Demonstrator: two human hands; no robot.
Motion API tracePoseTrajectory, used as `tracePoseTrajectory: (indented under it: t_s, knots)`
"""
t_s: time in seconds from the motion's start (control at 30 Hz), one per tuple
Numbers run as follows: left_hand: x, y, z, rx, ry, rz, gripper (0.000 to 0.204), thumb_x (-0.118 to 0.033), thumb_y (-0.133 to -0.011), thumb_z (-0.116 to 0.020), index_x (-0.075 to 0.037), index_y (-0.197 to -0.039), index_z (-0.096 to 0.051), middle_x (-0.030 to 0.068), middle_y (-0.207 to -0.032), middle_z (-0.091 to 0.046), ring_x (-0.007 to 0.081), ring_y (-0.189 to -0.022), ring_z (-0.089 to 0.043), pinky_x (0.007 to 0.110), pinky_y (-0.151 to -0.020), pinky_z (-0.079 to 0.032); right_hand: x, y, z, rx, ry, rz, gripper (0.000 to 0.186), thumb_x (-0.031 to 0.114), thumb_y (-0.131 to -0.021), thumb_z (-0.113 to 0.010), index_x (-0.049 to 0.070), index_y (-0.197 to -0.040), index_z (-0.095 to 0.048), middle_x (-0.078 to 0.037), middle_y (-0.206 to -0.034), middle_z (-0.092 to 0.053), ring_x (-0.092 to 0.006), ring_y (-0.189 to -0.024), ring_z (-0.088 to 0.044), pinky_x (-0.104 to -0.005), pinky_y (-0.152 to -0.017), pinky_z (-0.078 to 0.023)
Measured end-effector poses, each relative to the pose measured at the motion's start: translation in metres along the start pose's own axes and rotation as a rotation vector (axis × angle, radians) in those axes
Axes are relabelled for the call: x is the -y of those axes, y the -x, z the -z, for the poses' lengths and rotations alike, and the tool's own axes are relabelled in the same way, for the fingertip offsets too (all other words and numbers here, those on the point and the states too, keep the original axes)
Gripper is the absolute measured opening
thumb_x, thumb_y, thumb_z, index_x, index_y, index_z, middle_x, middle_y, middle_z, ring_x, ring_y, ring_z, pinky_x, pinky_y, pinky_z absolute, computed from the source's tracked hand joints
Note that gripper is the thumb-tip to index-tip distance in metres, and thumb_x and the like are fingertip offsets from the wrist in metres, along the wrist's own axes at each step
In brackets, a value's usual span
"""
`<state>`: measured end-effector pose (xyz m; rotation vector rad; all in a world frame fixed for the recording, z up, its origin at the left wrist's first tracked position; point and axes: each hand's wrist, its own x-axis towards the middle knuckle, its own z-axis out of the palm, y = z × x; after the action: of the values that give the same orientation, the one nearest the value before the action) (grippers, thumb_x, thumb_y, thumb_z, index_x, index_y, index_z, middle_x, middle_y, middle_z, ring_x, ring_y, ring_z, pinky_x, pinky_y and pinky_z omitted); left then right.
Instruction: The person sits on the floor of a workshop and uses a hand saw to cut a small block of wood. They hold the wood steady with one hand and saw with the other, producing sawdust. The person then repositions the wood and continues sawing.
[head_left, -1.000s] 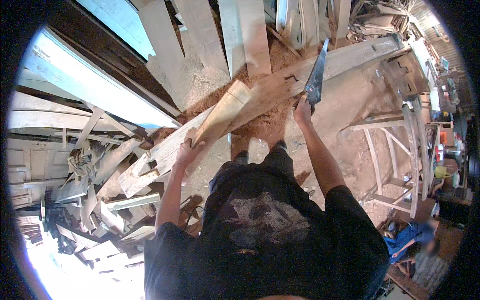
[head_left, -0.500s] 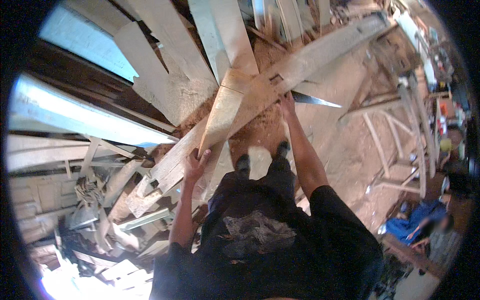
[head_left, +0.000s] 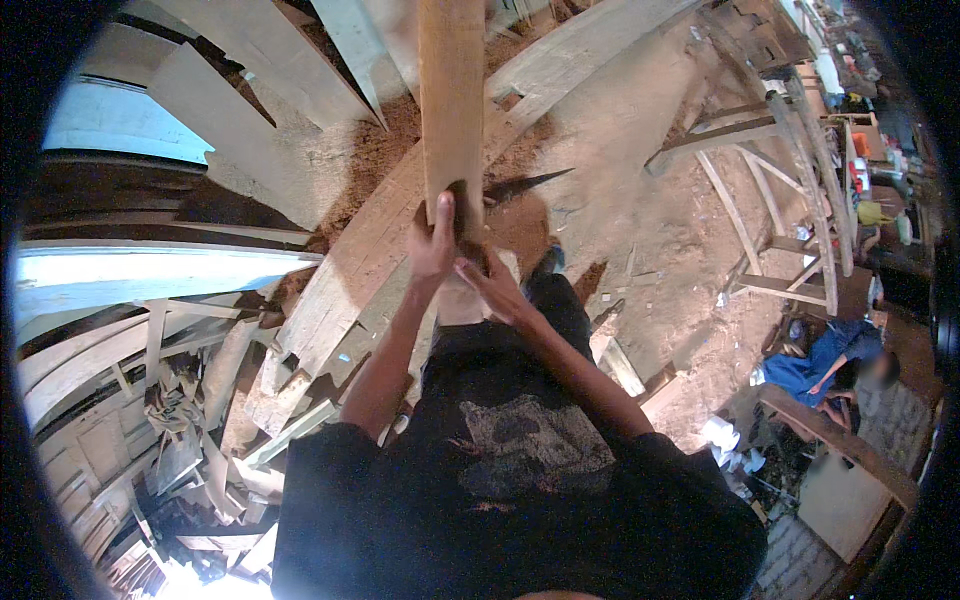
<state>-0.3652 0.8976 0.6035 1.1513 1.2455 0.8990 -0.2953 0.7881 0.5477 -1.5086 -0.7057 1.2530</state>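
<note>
- Just swung board (head_left: pixel 453 100) round, R hand (head_left: pixel 495 290) now by L hand (head_left: pixel 433 245); prob. no cutting rn.
- Long axis runs fwd, crossing over long plank (head_left: pixel 360 240), far end past view's top.
- My L grip's clamped on near end; R grip, can't tell.
- Saw (head_left: pixel 530 184) pokes out right.

The board (head_left: pixel 453 100) is golden brown, the shirt (head_left: pixel 400 520) black with a grey print (head_left: pixel 545 440), the panel (head_left: pixel 125 120) light blue.

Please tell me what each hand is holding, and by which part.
The left hand grips the wooden board by its near end, thumb on its face. The right hand is close by; whether it holds anything cannot be told.
</note>
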Motion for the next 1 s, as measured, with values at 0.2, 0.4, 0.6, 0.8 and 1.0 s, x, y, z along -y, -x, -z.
tracePoseTrajectory:
  t_s: [0.2, 0.4, 0.6, 0.8, 1.0]
  knots:
    - [-0.057, 0.026, -0.072, -0.074, 0.177, -0.047, 0.043, -0.032, -0.099, -0.053, 0.008, -0.115, -0.057, 0.0133, -0.092, -0.067, 0.0167, -0.088, -0.059, 0.034, -0.077, -0.049, 0.058, -0.004, 0.075, -0.218, 0.27, 0.19, 0.053, 0.033, -0.089, -0.065, 0.004, -0.132, -0.053, -0.018, -0.118, -0.064, -0.0302, -0.108, -0.062, -0.0405, -0.093, -0.048]
    - [0.027, 0.078, -0.11, -0.139, 0.189, 0.111, 0.054, -0.042, -0.1, -0.047, 0.009, -0.118, -0.055, 0.0254, -0.093, -0.065, 0.0235, -0.09, -0.064, 0.038, -0.08, -0.049, 0.008, 0.042, 0.15, 0.118, 0.851, 0.037, 0.061, 0.043, -0.097, -0.051, -0.006, -0.133, -0.049, -0.027, -0.106, -0.066, -0.0312, -0.097, -0.066, -0.0408, -0.084, -0.05]
    - [0.103, 0.092, -0.135, -0.193, -0.195, 0.689, 0.099, -0.078, -0.086, -0.036, 0.014, -0.114, -0.059, 0.0354, -0.103, -0.062, 0.0467, -0.099, -0.061, 0.051, -0.089, -0.047, 0.02, 0.07, 0.156, 0.118, 0.748, -0.356, 0.092, 0.072, -0.089, -0.044, -0.015, -0.113, -0.06, -0.034, -0.101, -0.065, -0.0393, -0.098, -0.066, -0.0435, -0.086, -0.048]
    - [0.188, 0.074, -0.141, -0.13, -0.173, 0.579, 0.113, -0.087, -0.077, -0.037, 0.016, -0.119, -0.056, 0.0368, -0.12, -0.057, 0.0455, -0.119, -0.054, 0.049, -0.099, -0.042, 0.006, 0.049, 0.162, 0.046, 0.729, -0.454, 0.095, 0.075, -0.087, -0.044, -0.015, -0.11, -0.062, -0.032, -0.101, -0.065, -0.0375, -0.101, -0.064, -0.0411, -0.089, -0.047]
    - [0.173, 0.086, -0.16, -0.053, -0.019, 0.455, 0.11, -0.084, -0.079, -0.041, 0.014, -0.13, -0.048, 0.0336, -0.125, -0.056, 0.043, -0.121, -0.054, 0.045, -0.1, -0.043, -0.032, 0.047, 0.188, -0.026, 0.367, -0.164, 0.082, 0.067, -0.086, -0.056, -0.01, -0.112, -0.064, -0.02, -0.105, -0.068, -0.0291, -0.099, -0.064, -0.0375, -0.086, -0.049]
